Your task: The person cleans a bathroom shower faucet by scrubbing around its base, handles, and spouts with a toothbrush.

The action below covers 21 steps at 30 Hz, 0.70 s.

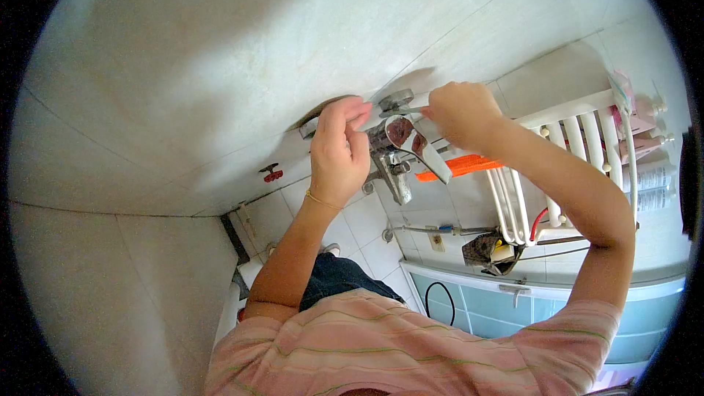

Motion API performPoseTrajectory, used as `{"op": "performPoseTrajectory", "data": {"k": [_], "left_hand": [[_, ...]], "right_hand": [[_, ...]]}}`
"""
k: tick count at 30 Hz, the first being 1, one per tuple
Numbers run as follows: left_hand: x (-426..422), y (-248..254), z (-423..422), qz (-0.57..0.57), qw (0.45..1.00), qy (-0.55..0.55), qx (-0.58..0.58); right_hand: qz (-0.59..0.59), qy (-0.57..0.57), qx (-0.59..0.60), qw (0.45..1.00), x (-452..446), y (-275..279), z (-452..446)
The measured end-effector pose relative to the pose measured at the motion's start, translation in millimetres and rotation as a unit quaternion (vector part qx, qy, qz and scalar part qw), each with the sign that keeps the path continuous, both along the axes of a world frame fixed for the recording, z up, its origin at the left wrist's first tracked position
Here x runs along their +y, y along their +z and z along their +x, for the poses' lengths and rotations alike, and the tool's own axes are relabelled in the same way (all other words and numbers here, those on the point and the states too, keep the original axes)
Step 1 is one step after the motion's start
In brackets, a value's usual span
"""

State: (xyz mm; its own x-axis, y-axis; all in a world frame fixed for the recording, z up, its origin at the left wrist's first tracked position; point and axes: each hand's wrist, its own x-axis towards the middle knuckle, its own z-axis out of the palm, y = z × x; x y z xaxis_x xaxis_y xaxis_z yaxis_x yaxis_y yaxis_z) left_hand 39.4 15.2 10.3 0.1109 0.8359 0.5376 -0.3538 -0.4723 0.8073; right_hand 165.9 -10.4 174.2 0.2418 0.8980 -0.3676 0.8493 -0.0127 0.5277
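Observation:
A chrome mixer tap (pixel 390 139) is fixed to the tiled wall, its broad lever handle pointing down and to the right. My right hand (pixel 462 114) is closed in a fist to the right of the tap. Out of it sticks a slim tool (pixel 403 111) with a flat grey end and a bit of orange by the fingers; its exact kind is unclear. That end reaches the tap's right-hand wall flange (pixel 397 99). On the tap's other side, my left hand (pixel 341 150) has half-bent fingers, with a gap between thumb and fingertips, close by the left flange (pixel 309 128).
A white towel radiator (pixel 579 139) hangs at right, with an orange cloth-like strip (pixel 462 166) near it. Bottles (pixel 649 147) stand behind. A red valve handle (pixel 272 174) juts from the wall at left. Lower right are a mesh bag (pixel 484 251) and a glazed panel (pixel 528 312).

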Motion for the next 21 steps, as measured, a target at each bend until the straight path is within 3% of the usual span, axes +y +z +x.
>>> {"op": "performPoseTrajectory", "data": {"k": [3,9,12,17,21], "left_hand": [[-1,0,-1,-0.003,1.000,-0.004,-0.002],[-1,-1,3,0.011,1.000,0.009,-0.006],[-2,2,-1,0.005,1.000,0.008,0.008],[-2,0,2,-0.006,1.000,0.008,0.017],[-3,1,1,-0.009,1.000,0.011,0.012]], "right_hand": [[-0.007,0.034,0.010,0.999,-5,1,0],[0.029,-0.018,0.040,0.999,-10,-1,21],[0.053,0.033,0.077,0.995,-12,-9,19],[0.087,-0.021,0.073,0.993,-17,-2,21],[0.034,0.000,0.073,0.997,-5,-4,4]]}}
